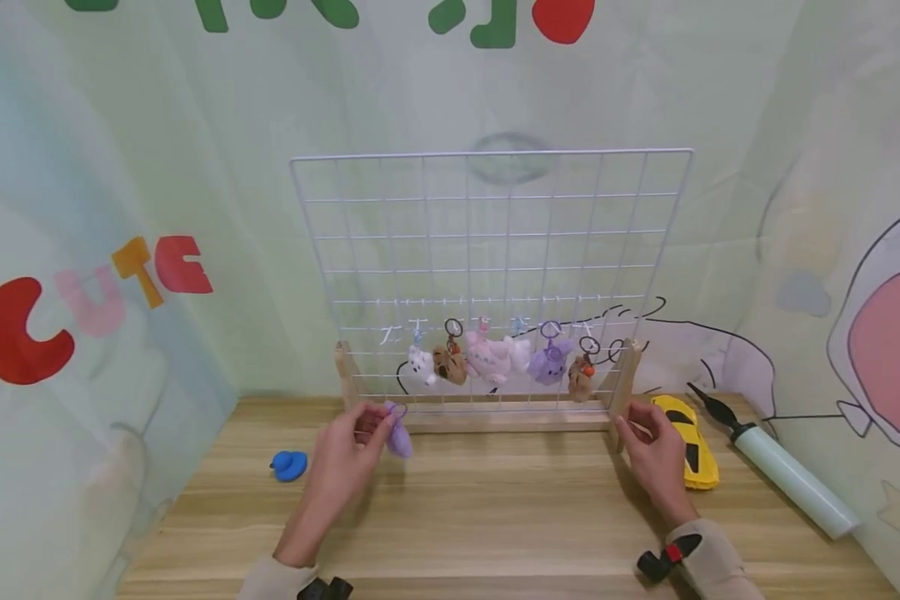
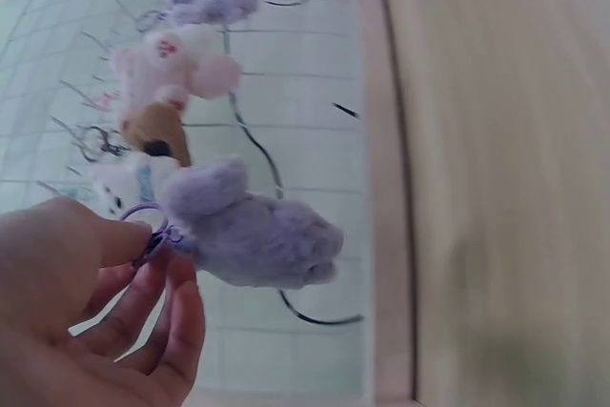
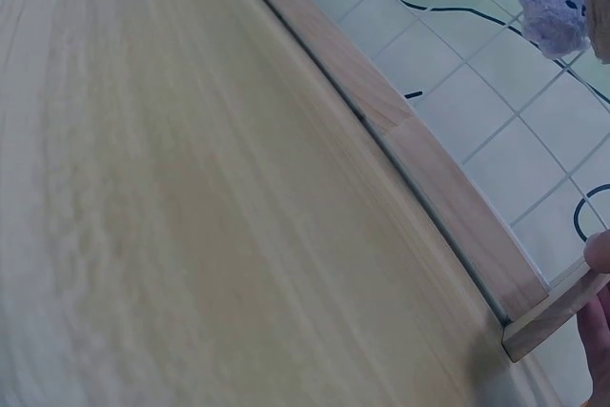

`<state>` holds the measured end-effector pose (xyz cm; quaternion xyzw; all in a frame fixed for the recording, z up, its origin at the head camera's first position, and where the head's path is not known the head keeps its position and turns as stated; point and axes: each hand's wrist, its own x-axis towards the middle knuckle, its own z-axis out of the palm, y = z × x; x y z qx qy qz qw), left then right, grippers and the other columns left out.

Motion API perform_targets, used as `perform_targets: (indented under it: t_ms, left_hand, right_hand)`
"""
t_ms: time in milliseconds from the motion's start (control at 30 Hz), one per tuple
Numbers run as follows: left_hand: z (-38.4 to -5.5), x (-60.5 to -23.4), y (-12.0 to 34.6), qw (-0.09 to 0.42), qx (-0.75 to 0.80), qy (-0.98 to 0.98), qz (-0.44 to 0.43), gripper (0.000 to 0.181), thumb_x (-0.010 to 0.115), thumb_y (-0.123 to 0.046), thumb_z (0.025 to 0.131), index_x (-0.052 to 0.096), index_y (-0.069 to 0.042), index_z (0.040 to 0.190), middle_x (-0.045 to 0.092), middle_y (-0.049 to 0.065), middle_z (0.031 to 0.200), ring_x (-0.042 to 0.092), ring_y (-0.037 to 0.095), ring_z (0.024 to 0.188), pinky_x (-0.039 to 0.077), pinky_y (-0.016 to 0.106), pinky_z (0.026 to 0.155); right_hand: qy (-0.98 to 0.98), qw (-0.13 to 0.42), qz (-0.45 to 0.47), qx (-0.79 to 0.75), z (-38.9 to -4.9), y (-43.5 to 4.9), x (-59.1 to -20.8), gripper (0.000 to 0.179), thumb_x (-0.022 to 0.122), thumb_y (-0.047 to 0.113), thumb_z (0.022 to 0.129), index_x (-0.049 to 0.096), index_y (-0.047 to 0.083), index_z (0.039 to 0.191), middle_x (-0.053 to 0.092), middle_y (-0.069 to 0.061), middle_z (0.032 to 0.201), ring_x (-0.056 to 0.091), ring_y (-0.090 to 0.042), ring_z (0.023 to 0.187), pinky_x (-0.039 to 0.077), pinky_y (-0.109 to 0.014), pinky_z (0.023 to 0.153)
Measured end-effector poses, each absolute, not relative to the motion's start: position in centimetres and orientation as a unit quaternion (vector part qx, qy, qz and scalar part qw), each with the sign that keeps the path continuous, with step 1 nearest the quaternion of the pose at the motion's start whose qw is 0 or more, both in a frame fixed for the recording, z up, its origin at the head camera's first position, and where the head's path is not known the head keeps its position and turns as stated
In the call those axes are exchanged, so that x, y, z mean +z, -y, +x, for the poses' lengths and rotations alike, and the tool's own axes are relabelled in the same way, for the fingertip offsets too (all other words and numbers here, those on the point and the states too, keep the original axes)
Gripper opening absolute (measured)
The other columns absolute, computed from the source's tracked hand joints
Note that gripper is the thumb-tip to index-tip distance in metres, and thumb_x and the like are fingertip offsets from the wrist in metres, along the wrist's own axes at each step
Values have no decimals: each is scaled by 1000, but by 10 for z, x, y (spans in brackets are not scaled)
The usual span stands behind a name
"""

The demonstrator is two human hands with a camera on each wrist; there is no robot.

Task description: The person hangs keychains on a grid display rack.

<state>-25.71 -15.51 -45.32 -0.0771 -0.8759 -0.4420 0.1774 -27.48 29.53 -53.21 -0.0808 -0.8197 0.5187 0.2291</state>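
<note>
My left hand [image 1: 348,454] pinches the ring of a purple plush keychain [image 2: 257,231] between thumb and fingers, in front of the rack's lower left corner. The plush dangles below the fingertips. At the other end, my right hand [image 1: 654,454] grips the right wooden post [image 1: 625,379] of the stand, thumb on one side and fingers on the other. A white wire grid [image 1: 487,236] stands upright in this wooden stand. From its hooks hang several plush keychains: a white one [image 1: 421,365], a brown one [image 1: 450,364], a pink one [image 1: 486,358], a purple one [image 1: 551,363] and another brown one [image 1: 581,382].
A blue toy duck [image 1: 289,466] sits left of my left hand on the wooden table [image 1: 480,517]. Beside my right hand lies a yellow toy car [image 1: 690,446], with a pale tube with a black nozzle [image 1: 795,479] farther right. A printed cloth backdrop rises behind.
</note>
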Motion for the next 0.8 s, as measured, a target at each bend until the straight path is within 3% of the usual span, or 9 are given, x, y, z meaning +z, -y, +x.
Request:
perform_targets:
  t_ms: [267,400,600,800]
  left_hand:
    - [-262,-427,141,252,-481,834,-96,11,78,-15,101,74,-8,109,79,6,98,71,17,86,58,18,68]
    - [-266,-418,139,287,-504,808,-101,12,78,-14,102,74,-6,109,78,8,99,71,17,87,58,15,70]
    - [-268,-408,136,314,-552,767,-87,16,76,-17,103,74,-3,111,78,11,102,71,13,88,59,13,71]
    - [-272,-404,132,338,-581,736,-74,19,78,-18,102,74,0,108,78,13,99,71,6,87,60,12,70]
  right_hand:
    - [823,223,-82,515,-275,-295,-533,42,73,23,105,61,5,141,68,-18,136,66,-36,132,49,-7,98]
    - [826,224,-86,510,-275,-294,-535,42,74,24,105,62,6,141,69,-17,135,67,-33,131,49,-4,98]
    - [826,223,-86,511,-275,-295,-535,43,73,26,106,61,5,141,68,-17,136,66,-33,131,51,-11,101]
    - [824,222,-85,514,-274,-295,-535,44,73,28,105,61,6,142,68,-17,137,66,-33,131,49,-6,100]
